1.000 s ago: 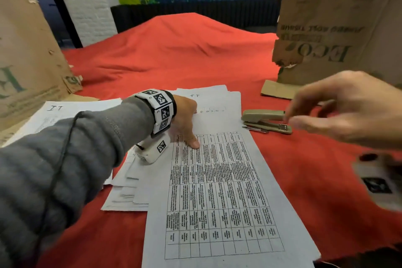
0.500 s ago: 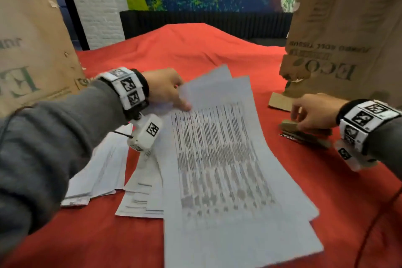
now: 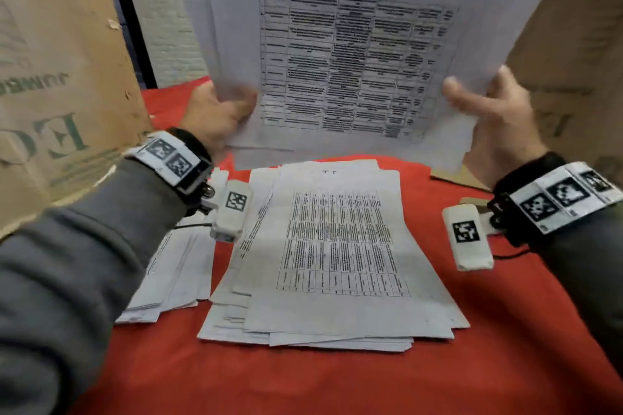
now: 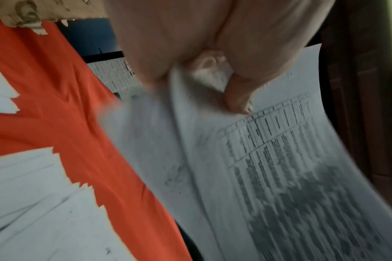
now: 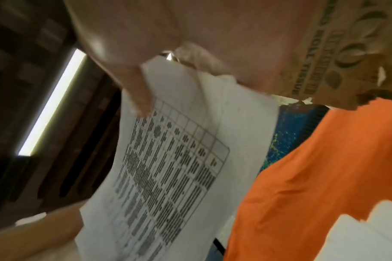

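I hold a small sheaf of printed sheets (image 3: 357, 57) upright above the red-covered table (image 3: 303, 381), its table of text facing me. My left hand (image 3: 222, 111) grips the sheaf's left edge, thumb on the front. My right hand (image 3: 478, 101) grips the right edge the same way. The left wrist view shows the sheaf (image 4: 268, 167) pinched under the thumb; the right wrist view shows the sheaf (image 5: 179, 159) pinched likewise. Below lies a loose pile of printed paper (image 3: 330, 256), with a second pile (image 3: 175, 273) to its left.
Tall brown cardboard boxes stand at the left (image 3: 57, 77) and right (image 3: 573, 27) of the table. A cardboard flap (image 3: 451, 177) lies by the right box. The stapler is hidden behind my right wrist. White brick wall (image 3: 168, 27) stands behind.
The left hand lifted the top sheets off the pile and raised them upright. The right hand left the stapler and took hold of the sheets' right edge.
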Demonstrator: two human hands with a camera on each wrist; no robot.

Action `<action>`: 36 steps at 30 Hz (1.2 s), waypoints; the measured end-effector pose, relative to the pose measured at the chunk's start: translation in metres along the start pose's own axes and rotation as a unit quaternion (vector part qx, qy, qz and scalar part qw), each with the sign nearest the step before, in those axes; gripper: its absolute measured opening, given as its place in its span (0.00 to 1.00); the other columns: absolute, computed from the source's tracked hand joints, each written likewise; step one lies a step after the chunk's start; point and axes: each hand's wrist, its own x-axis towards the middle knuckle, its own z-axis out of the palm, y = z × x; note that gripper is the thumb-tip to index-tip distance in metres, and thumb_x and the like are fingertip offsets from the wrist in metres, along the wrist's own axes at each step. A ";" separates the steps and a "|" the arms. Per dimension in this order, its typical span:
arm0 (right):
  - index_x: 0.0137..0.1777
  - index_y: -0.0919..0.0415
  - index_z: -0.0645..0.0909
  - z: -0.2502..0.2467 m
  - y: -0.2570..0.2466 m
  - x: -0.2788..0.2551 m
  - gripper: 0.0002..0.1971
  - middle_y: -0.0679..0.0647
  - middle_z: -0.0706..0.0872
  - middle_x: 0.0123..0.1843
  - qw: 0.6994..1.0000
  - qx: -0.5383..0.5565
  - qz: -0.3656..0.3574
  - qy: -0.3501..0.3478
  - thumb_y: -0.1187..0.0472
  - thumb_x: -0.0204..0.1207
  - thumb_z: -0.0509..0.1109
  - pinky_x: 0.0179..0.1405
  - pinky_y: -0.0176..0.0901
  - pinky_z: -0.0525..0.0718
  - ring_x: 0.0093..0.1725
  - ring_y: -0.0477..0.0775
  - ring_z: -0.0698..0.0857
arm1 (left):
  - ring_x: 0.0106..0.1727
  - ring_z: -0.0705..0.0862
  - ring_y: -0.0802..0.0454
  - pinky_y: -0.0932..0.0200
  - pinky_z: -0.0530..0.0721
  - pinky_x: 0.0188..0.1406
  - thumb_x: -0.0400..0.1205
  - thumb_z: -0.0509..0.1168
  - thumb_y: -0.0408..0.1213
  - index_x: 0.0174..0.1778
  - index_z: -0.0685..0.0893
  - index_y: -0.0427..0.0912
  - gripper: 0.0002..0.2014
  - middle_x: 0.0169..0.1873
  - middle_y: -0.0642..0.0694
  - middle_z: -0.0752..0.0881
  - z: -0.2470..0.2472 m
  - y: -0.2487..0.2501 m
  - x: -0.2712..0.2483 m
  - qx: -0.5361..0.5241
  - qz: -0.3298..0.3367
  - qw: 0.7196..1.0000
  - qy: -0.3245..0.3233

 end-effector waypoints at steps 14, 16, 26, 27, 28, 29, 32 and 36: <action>0.63 0.60 0.86 -0.024 0.044 0.005 0.14 0.58 0.93 0.60 0.992 -0.106 0.020 0.059 0.62 0.78 0.77 0.62 0.68 0.90 0.59 0.61 0.93 | 0.52 0.92 0.42 0.42 0.92 0.59 0.70 0.81 0.27 0.57 0.91 0.33 0.19 0.53 0.39 0.95 0.028 -0.021 -0.018 -0.052 -0.016 0.998 0.008; 0.63 0.60 0.87 -0.026 0.043 0.005 0.16 0.58 0.94 0.59 0.993 -0.093 0.025 0.062 0.60 0.76 0.79 0.59 0.63 0.91 0.58 0.61 0.93 | 0.51 0.94 0.45 0.47 0.93 0.56 0.72 0.82 0.25 0.57 0.91 0.32 0.18 0.52 0.41 0.95 0.031 -0.021 -0.016 -0.043 -0.008 0.999 0.030; 0.62 0.66 0.88 -0.030 0.057 0.002 0.18 0.62 0.93 0.61 0.994 -0.075 0.077 0.031 0.74 0.73 0.78 0.64 0.71 0.88 0.60 0.67 0.92 | 0.59 0.93 0.40 0.40 0.91 0.63 0.69 0.86 0.31 0.59 0.92 0.35 0.22 0.56 0.41 0.95 0.035 -0.041 -0.021 -0.032 -0.059 0.998 0.002; 0.61 0.66 0.87 -0.029 0.058 0.001 0.17 0.62 0.93 0.61 0.994 -0.074 0.079 0.028 0.76 0.72 0.78 0.64 0.71 0.88 0.60 0.67 0.92 | 0.60 0.93 0.41 0.39 0.90 0.65 0.70 0.85 0.31 0.62 0.92 0.35 0.23 0.57 0.41 0.94 0.034 -0.044 -0.021 -0.027 -0.067 0.997 -0.011; 0.60 0.65 0.87 -0.028 0.059 0.000 0.17 0.62 0.93 0.60 0.993 -0.074 0.083 0.028 0.77 0.72 0.77 0.64 0.70 0.88 0.60 0.66 0.92 | 0.61 0.93 0.42 0.39 0.88 0.67 0.71 0.84 0.31 0.62 0.91 0.36 0.23 0.58 0.41 0.94 0.034 -0.049 -0.022 -0.017 -0.076 0.997 -0.019; 0.59 0.64 0.87 -0.027 0.060 -0.001 0.17 0.62 0.93 0.60 0.993 -0.074 0.087 0.029 0.78 0.73 0.77 0.64 0.69 0.89 0.59 0.65 0.93 | 0.61 0.93 0.43 0.39 0.88 0.68 0.73 0.84 0.30 0.61 0.91 0.38 0.21 0.58 0.42 0.94 0.035 -0.054 -0.023 -0.011 -0.082 0.996 -0.019; 0.57 0.62 0.89 -0.025 0.062 -0.002 0.16 0.60 0.94 0.58 0.993 -0.069 0.092 0.034 0.78 0.73 0.77 0.63 0.67 0.89 0.58 0.63 0.93 | 0.60 0.93 0.42 0.38 0.88 0.67 0.75 0.82 0.29 0.60 0.91 0.38 0.17 0.58 0.41 0.94 0.036 -0.060 -0.024 -0.019 -0.093 0.995 -0.005; 0.55 0.60 0.89 -0.025 0.059 -0.001 0.15 0.58 0.94 0.58 0.991 -0.079 0.100 0.038 0.77 0.74 0.77 0.62 0.67 0.90 0.57 0.62 0.94 | 0.61 0.93 0.39 0.36 0.89 0.66 0.76 0.80 0.26 0.65 0.89 0.31 0.20 0.59 0.36 0.93 0.036 -0.062 -0.023 -0.033 -0.096 0.995 -0.013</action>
